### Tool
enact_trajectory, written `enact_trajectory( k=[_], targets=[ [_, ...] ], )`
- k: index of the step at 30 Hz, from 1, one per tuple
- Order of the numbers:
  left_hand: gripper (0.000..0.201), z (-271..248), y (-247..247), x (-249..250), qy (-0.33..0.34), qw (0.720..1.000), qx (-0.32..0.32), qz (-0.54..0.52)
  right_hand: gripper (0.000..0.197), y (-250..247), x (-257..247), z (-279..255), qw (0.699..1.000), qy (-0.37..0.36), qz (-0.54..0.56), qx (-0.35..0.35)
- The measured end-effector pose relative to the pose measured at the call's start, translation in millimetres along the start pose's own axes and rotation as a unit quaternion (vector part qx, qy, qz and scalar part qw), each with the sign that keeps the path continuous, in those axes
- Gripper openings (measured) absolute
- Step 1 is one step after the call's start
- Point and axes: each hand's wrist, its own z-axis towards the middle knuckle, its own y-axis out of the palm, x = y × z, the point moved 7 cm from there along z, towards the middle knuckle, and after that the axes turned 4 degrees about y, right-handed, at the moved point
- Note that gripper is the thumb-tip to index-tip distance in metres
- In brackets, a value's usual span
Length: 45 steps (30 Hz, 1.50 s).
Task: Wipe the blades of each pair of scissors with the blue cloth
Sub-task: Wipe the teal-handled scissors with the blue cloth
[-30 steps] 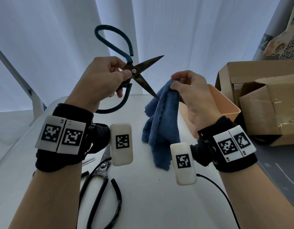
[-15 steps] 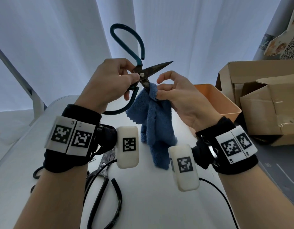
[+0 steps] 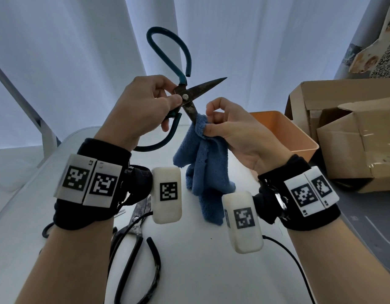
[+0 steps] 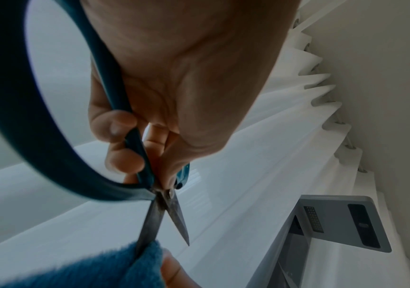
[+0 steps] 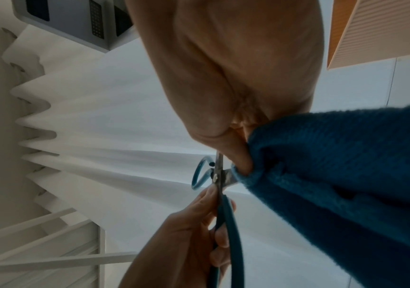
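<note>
The left hand (image 3: 143, 108) grips the green-handled scissors (image 3: 185, 95) right by the screw, up in the air. Its fingers curl round the handles. The blades stand open. One blade points up and away from the hand; the other points down toward the right hand (image 3: 231, 130). The right hand pinches the blue cloth (image 3: 202, 163) round that lower blade, thumb and fingers squeezing. The rest of the cloth hangs below that hand. Under the left wrist, black scissors (image 3: 134, 249) lie on the white table (image 3: 200, 270). Past the right hand sits an orange tub (image 3: 284, 130), with a cardboard box (image 3: 354, 137) beside it.
</note>
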Motion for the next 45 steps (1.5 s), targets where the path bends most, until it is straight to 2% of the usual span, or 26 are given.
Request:
enact_trajectory(
  k=[3, 8, 13, 17, 21, 26, 31, 33, 35, 38, 42, 45],
  targets=[
    [0.006, 0.3, -3.3, -1.6, -0.005, 1.0, 0.009, -0.007, 0.021, 1.2, 1.6, -0.2, 1.0, 0.004, -0.001, 0.007],
    [0.008, 0.7, -5.4, -4.1, -0.013, 1.0, 0.01, -0.01, 0.03, 5.4, -1.8, -2.5, 0.999, -0.002, -0.027, -0.031],
    [0.008, 0.3, -7.7, -2.7, -0.004, 1.0, 0.023, -0.006, 0.02, 2.0, 0.9, -1.9, 0.999, 0.014, -0.044, -0.024],
    [0.006, 0.1, -5.7, -1.9, 0.004, 1.0, 0.024, 0.006, 0.023, -4.3, 4.0, 0.4, 0.994, 0.034, -0.099, -0.019],
    [0.006, 1.1, -2.0, 0.5, 0.011, 0.999, 0.035, 0.02, 0.03, -21.8, 2.4, 1.4, 0.994, 0.02, -0.1, 0.046],
    [0.005, -0.2, -5.0, 0.2, 0.008, 0.999, 0.036, 0.019, 0.012, -24.5, -0.1, 2.6, 0.997, -0.013, 0.021, 0.074],
    [0.006, -1.2, -18.0, 3.4, 0.029, 0.997, 0.067, 0.019, 0.008, -36.1, 5.1, 4.4, 0.988, -0.012, 0.038, 0.147],
    [0.006, -0.9, -21.1, 1.2, 0.021, 0.998, 0.06, 0.015, 0.007, -40.5, 5.9, 5.0, 0.985, -0.014, 0.058, 0.162],
    [0.008, -1.2, -18.1, -1.2, 0.006, 0.999, 0.033, 0.016, 0.005, -38.6, 5.0, 5.6, 0.984, -0.02, 0.091, 0.152],
    [0.008, -2.5, -6.0, 1.8, 0.001, 1.0, -0.019, 0.019, 0.011, -25.6, 2.9, 6.1, 0.99, -0.029, 0.109, 0.089],
    [0.005, -4.1, 8.4, 9.8, 0.022, 0.998, -0.049, 0.027, 0.027, -8.7, 4.8, 4.5, 0.999, -0.019, 0.034, 0.024],
    [0.005, -4.7, 13.0, 11.4, 0.032, 0.998, -0.046, 0.038, 0.025, -5.1, 5.6, 3.6, 1.0, -0.014, 0.004, 0.027]
  ],
)
